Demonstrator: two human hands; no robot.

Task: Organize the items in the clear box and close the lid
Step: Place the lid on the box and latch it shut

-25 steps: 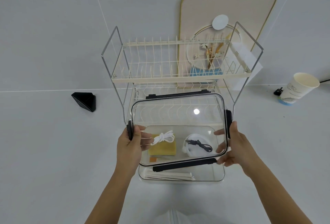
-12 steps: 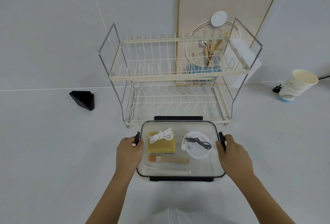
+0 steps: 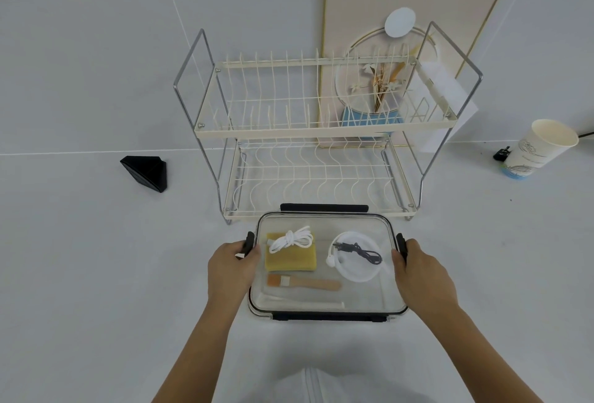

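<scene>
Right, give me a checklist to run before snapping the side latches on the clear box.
1. Lid seated on the clear box: ok, it looks level all round.
2. Left hand on the left latch: ok.
3. Right hand on the right latch: ok.
4. White cord, yellow sponge, brush and black cable clear of the rim: ok.
5. Front latch and back latch locked: cannot tell.

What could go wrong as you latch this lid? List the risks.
1. The left hand and right hand are on the lid's side latches, so a fingertip might get pinched.
2. The near latch and far latch may still be undone, so lifting the clear box could pop the lid.
</scene>
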